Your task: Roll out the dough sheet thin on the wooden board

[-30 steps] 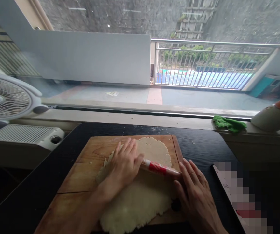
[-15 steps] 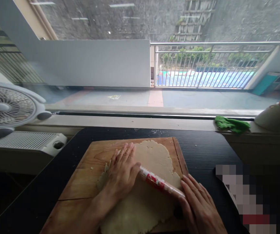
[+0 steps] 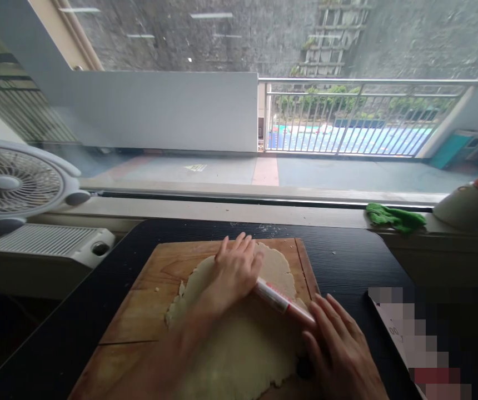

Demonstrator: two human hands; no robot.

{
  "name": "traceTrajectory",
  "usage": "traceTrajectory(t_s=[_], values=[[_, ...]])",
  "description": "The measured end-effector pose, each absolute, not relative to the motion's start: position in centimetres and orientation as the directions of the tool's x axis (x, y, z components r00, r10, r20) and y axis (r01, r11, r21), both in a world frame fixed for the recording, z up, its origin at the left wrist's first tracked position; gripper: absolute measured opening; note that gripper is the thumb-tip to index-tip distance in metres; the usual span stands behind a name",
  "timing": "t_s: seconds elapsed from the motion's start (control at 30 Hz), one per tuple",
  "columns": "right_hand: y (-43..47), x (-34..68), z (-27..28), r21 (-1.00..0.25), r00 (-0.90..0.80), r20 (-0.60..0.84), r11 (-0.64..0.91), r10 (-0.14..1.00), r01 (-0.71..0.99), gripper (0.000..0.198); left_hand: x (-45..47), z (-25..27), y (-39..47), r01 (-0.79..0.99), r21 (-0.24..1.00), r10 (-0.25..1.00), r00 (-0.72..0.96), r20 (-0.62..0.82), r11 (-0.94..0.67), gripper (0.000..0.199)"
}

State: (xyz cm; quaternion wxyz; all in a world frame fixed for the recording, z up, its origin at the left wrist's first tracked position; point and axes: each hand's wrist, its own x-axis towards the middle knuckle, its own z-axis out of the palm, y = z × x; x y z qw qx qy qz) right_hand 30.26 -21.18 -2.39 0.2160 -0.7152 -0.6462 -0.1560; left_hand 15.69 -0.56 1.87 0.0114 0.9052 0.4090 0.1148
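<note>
A rolling pin with a red-and-white printed wrap lies slantwise across a wide sheet of pale dough. My left hand rests over the pin's far left end, fingers stretched forward above the dough and slightly blurred. At the near right end, my right hand lies flat over the pin with its fingers extended; its palm hides that end. Beneath the ragged-edged dough is a wooden board. Neither hand's fingers wrap round the pin.
The board sits on a black table. Left stand a white fan and a ridged white unit. A green cloth lies on the window sill beside a pale rounded object. A blurred-out item is at right.
My left hand and the pin's left end have moved forward and to the right over the dough. The pin has turned, so its print looks different. My right hand has shifted only slightly.
</note>
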Motion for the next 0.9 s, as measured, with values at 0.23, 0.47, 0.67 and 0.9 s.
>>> traceTrajectory(t_s=[0.23,0.47,0.67,0.9], values=[[-20.9,31.6,-2.1,-0.101,0.09,0.471,-0.048,0.878,0.994,0.05,13.3,1.5,-1.2,0.745,0.064,0.735,0.634,0.239,-0.664,0.051],[-21.2,32.9,-0.5,-0.119,0.176,0.492,-0.135,0.853,0.984,0.044,23.8,2.6,6.2,0.767,0.181,0.784,0.619,0.047,-0.616,0.056],[-22.0,31.4,-0.9,-0.032,0.007,0.535,0.012,0.845,0.999,0.039,14.7,1.5,-0.7,0.758,0.088,0.752,0.614,0.241,-0.646,0.056],[-22.2,31.9,-1.8,-0.102,0.143,0.452,-0.108,0.88,0.989,0.043,18.9,1.9,1.7,0.753,0.189,0.773,0.586,0.244,-0.63,0.056]])
